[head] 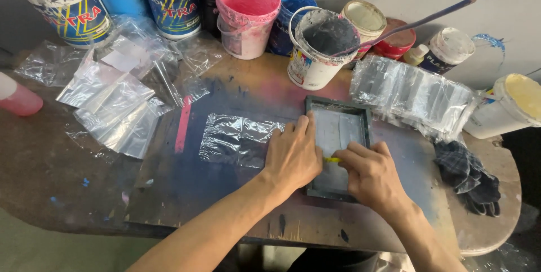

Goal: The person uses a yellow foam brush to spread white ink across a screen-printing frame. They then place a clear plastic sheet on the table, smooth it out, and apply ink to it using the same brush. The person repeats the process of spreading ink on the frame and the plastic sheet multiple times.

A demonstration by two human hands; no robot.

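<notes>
- Two bare hands work at the middle of a paint-stained wooden table (67, 193), side by side over a small dark printing frame (338, 106).
- At the table's left edge lies a pink bottle (17, 98); beside it a loose heap of clear plastic bags (115, 100) spreads toward the back-left corner.
- One clear plastic bag (236, 137) lies flat on the dark, ink-smeared middle, just left of the frame.
- The left hand (293, 156) rests palm down on the frame's left rail, fingers spread and pressing, gripping nothing.
- The right hand (372, 176) lies on the frame's mesh, fingers curled shut around a small yellow tool (332, 160) that is mostly hidden.
- Along the back edge stand paint buckets, among them a pink one (248, 13) and a white bucket (318, 47) holding a long stick (417, 22).
- Right of the frame sits a stack of clear bags (411, 94), then a dark checked cloth (468, 173) near the right edge.
</notes>
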